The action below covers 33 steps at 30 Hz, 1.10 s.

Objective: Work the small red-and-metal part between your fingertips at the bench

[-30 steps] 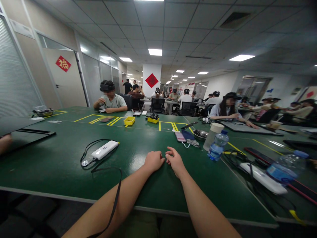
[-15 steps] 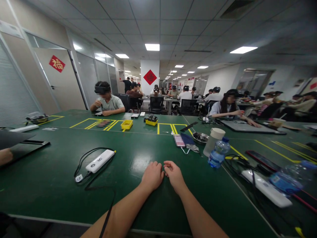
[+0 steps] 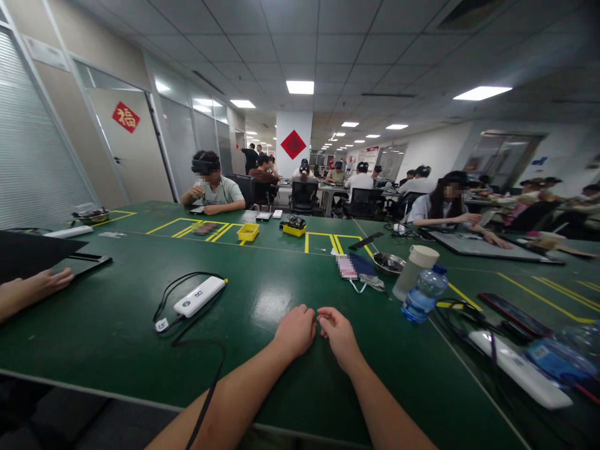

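My left hand (image 3: 296,330) rests on the green tabletop (image 3: 140,369) with its fingers curled in and nothing seen in them. Close beside it lies my right hand (image 3: 339,336), loosely bent, its thumb and index finger a little apart and holding nothing visible. A narrow gap separates the fingertips of both hands. To the left is a white power bank (image 3: 199,297) with a black cable (image 3: 224,350) that runs across toward my left forearm. A water bottle (image 3: 425,292) with a blue cap and a pale tumbler (image 3: 415,272) stand to the right.
Farther back are a folded cloth (image 3: 365,267), a metal bowl (image 3: 389,263) and yellow trays (image 3: 248,233). At the left edge, another person's hand (image 3: 54,284) is at a dark flat panel (image 3: 94,265). A second white power bank (image 3: 518,369) lies right. People sit across the table.
The view has turned slightly left, so things sit farther right. The other person's hand at the left edge shows more fully. My hands stay in nearly the same pose.
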Motion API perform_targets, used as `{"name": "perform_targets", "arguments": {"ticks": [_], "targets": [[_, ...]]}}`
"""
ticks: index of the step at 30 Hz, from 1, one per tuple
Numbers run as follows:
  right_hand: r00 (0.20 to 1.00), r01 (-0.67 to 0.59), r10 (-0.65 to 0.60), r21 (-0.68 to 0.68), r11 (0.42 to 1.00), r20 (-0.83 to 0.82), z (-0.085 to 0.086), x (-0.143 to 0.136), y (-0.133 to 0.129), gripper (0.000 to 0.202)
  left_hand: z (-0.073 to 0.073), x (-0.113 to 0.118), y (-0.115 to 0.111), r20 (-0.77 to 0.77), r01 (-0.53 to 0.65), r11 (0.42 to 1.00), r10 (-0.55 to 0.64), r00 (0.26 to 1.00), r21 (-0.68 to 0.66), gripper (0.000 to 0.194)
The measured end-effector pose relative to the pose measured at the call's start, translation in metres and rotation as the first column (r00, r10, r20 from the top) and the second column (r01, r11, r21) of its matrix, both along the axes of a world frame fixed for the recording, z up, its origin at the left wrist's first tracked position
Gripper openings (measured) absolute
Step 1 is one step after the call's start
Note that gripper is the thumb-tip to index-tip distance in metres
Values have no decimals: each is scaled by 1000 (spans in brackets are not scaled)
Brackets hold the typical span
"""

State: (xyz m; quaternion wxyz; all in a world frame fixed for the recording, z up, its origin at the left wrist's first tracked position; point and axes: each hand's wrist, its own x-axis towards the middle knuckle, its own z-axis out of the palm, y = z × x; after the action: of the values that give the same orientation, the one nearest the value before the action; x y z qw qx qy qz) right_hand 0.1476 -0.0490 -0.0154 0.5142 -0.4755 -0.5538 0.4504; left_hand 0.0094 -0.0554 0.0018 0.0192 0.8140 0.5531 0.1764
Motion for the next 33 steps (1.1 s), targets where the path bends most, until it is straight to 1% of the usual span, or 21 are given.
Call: {"name": "perform_targets", "arguments": {"ticks": [8,12,15,17,19,23,25,27,30,31,32,33], "targets": [[994,-88,85,46,995,67,-5,0,5,23,-3,-1,4,14,16,1000,-15,1000,-14,30],[992,-89,85,49,995,92,-3,-1,4,23,-4,-3,8,-14,-36,999,36,999,-38,33],[993,-63,60,29,998,98,0,-2,1,23,-7,-13,19,-31,-94,995,93,995,-24,32],[994,-49,48,15,999,98,3,-2,-1,22,-9,-28,29,-33,-149,989,149,988,-9,32],[993,-44,43,10,999,106,6,-3,-3,21,-10,-48,39,-38,-196,980,197,980,28,31],[991,-46,45,5,999,124,12,-4,-8,19,-10,-102,51,-66,-281,948,293,954,148,22],[992,-50,49,10,999,121,12,-4,-9,18,-11,-129,52,-38,-347,926,355,934,148,21],[991,-63,60,23,998,117,12,-4,-10,19,-11,-152,52,17,-376,918,377,926,124,19],[991,-76,72,33,997,113,11,-2,-9,20,-9,-180,49,119,-366,928,356,927,75,15],[991,-77,73,31,997,111,12,-2,-9,20,-7,-187,49,171,-358,932,345,923,52,17],[991,-77,73,30,997,111,12,-2,-10,21,-5,-193,48,255,-353,935,337,906,18,20],[991,-77,73,27,997,109,13,-2,-10,21,-4,-199,48,359,-350,936,336,871,-25,25]]}}
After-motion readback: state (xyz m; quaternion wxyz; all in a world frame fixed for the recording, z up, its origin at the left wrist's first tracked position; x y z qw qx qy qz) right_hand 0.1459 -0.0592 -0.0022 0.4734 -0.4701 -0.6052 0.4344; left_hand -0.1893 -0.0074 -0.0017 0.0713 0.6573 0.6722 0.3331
